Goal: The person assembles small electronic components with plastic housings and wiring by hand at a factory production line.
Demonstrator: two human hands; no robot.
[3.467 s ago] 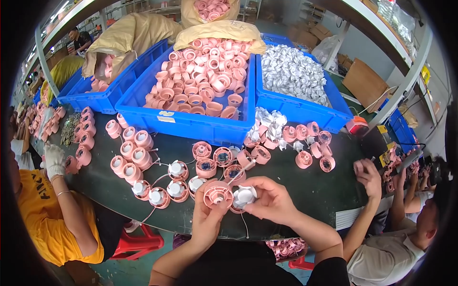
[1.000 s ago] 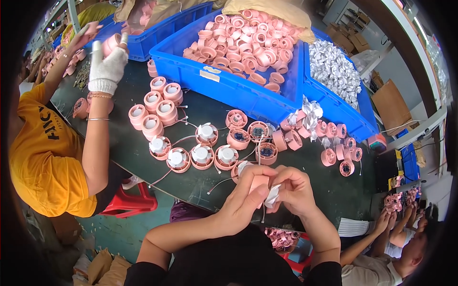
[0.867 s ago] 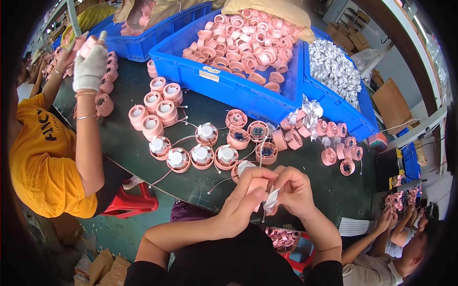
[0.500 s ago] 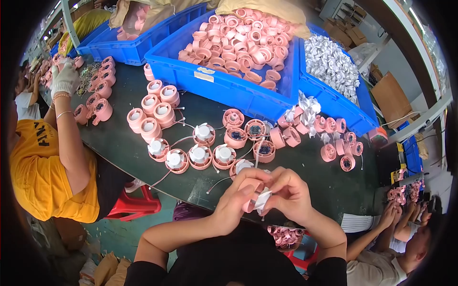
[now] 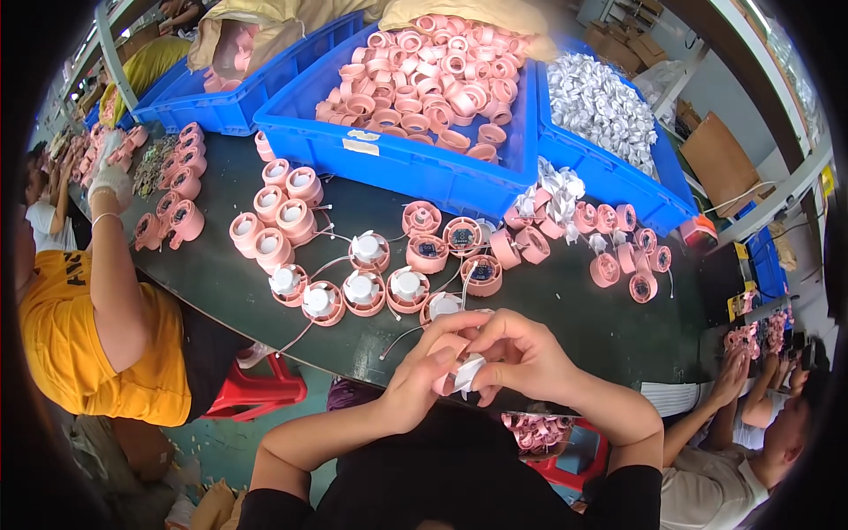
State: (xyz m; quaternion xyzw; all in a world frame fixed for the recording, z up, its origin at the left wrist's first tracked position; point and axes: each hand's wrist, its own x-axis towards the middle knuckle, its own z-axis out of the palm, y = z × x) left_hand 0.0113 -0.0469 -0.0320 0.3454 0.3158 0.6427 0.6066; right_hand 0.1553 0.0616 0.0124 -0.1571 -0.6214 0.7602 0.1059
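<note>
Where the dark worktop runs off to the left, a co-worker's white-gloved hand is over a heap of pink parts too small to make out; just beside it, toward the left end, a bunch of pink housings stands close together; farther right, between the far edge and the near edge, white-topped housings form a tight group, and nearer the near edge comes a loose row of wheeled housings, each bearing a white fan, with thin cables trailing among them; behind these, in front of a blue tub of pink rings, a few open housings show circuit boards.

At the middle of the near edge, the person's left hand has thumb and fingers clamped on a pink ring; the right hand pinches a white fan wheel at the ring's open end, though whether the two touch cannot be told; to the right, by the far edge, a second tub holds white fan wheels, and scattered housings lie before it.
</note>
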